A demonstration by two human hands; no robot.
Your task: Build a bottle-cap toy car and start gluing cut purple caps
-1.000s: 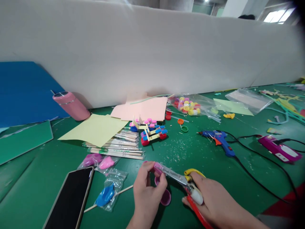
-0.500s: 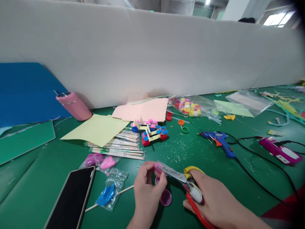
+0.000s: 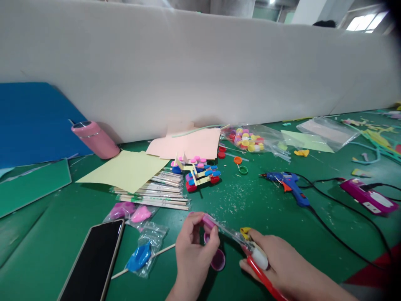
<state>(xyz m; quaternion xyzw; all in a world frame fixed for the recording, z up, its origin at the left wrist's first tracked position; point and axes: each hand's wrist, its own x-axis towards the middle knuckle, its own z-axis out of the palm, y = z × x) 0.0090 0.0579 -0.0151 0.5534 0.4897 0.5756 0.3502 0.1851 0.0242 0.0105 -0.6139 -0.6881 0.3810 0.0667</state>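
Near the tabletop's (image 3: 275,209) front edge, the phone (image 3: 90,259) and the bagged blue piece (image 3: 139,255) lie where they lay a second ago. Your left hand (image 3: 192,251) keeps the pink cap (image 3: 208,220) pinched between thumb and fingers (image 3: 214,239), just above the purple cap (image 3: 218,260) resting on the tabletop. The change is on the right: your right hand (image 3: 282,263) has squeezed the scissors (image 3: 247,244), so the yellow loop that stood clear now sits half hidden under your fingers, and the blades lie close against the pink cap. The cut looks to be under way. Farther right, the glue gun (image 3: 290,184) is unmoved.
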